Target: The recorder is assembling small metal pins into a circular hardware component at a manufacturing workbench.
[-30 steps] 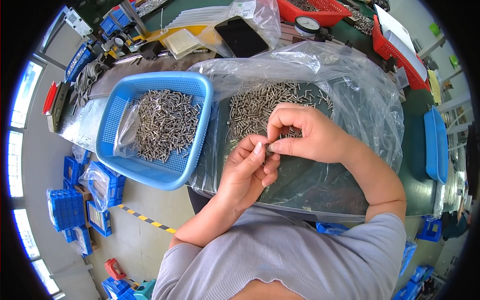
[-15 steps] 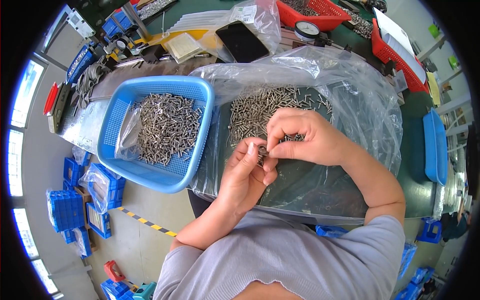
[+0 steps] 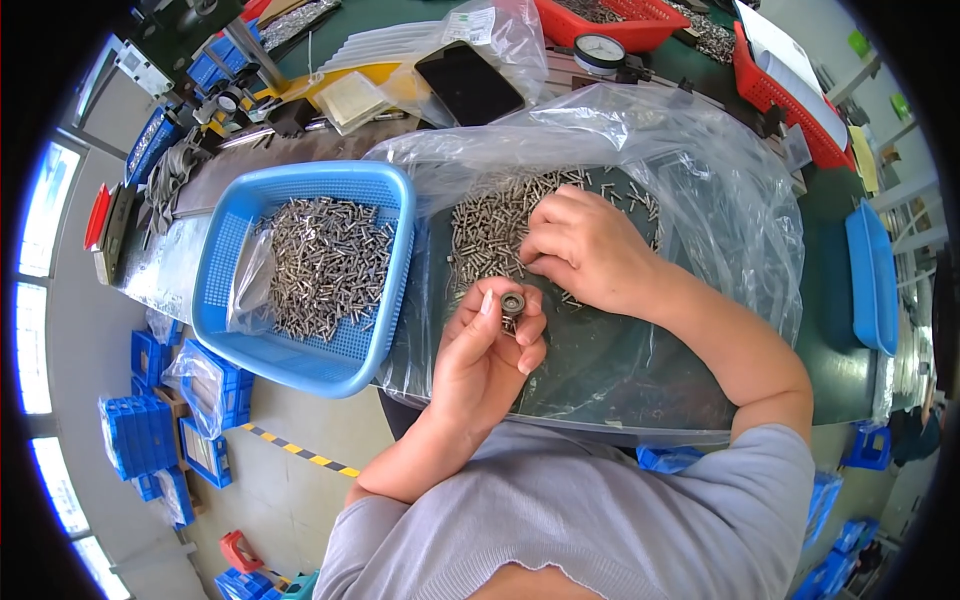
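Observation:
My left hand (image 3: 475,345) is closed with a small round metal ring (image 3: 512,302) between thumb and fingers. Below the ring, a few bits of metal show in the palm. Just to the right and farther away, my right hand (image 3: 590,250) hovers at the edge of a pile of small metal pins (image 3: 490,225). Its thumb and forefinger are drawn together; what is between them, if anything, is hidden. The pins lie on a clear plastic sheet (image 3: 720,200) spread over the green tabletop. A blue plastic basket (image 3: 402,260) on the left holds more such pins.
Beyond the sheet lie a black phone (image 3: 470,82), a pad of paper (image 3: 352,100) and a dial gauge (image 3: 600,52). Red baskets (image 3: 625,32) stand at the back. A blue tray (image 3: 872,278) is at the right edge. Blue crates (image 3: 145,435) stack on the floor at left.
My right hand has moved away from the left hand, up toward the pile of pins. The ring in my left hand now shows its round face. The whole view has shifted slightly.

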Demonstrator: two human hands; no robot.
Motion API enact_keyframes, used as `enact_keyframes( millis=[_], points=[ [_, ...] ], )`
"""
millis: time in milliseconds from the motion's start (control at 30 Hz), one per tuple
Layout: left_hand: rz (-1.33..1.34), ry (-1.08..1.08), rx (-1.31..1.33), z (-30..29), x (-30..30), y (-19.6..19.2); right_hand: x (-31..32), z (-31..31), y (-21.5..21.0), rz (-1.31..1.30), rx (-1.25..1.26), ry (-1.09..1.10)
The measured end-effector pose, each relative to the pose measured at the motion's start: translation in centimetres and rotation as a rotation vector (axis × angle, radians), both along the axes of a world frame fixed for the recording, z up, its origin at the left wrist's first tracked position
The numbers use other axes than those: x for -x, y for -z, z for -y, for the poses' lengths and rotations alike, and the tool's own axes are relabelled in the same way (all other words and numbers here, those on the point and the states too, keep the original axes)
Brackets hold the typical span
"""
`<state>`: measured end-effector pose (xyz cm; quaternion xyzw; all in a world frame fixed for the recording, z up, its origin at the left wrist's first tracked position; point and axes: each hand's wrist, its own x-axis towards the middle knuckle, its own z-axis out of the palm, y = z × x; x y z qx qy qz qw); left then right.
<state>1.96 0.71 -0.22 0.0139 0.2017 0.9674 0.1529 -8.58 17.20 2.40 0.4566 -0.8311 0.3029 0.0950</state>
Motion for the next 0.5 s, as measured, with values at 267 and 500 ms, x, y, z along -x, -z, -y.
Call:
enact_keyframes(
  millis=[267, 500],
  points=[
    [0.004, -0.007, 0.009, -0.1, 0.0, -0.2, -0.2, -0.1, -0.7, -0.02, 0.046, 0.012],
    [0.06, -0.011, 0.056, -0.2, 0.0, -0.5, -1.5, -0.5, -3.4, 1.201, 0.306, -0.225]
  ],
)
